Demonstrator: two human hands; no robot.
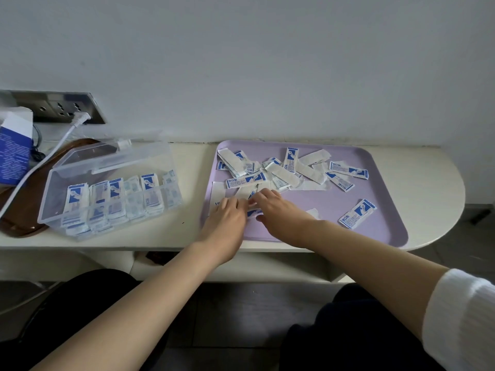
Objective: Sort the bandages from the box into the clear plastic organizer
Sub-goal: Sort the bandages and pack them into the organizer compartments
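Note:
A lilac tray (380, 234) holds a loose heap of blue-and-white wrapped bandages (284, 170) across its far half. One single bandage (357, 213) lies apart near the tray's right side. Both hands are at the tray's near-left corner, close together. My left hand (227, 218) lies over a few bandages with its fingertips curled down onto them. My right hand (276, 207) pinches a bandage (253, 212) between thumb and fingers, right beside the left hand. The clear plastic organizer (47, 207) stands to the left with its lid up, its compartments holding stacked bandages.
A blue-and-white box (13, 153) stands at the far left beside a wall socket (61, 107) with a white cable (40, 162) plugged in. A brown wooden tray (16, 223) lies under the organizer's left end. The table's right end is rounded.

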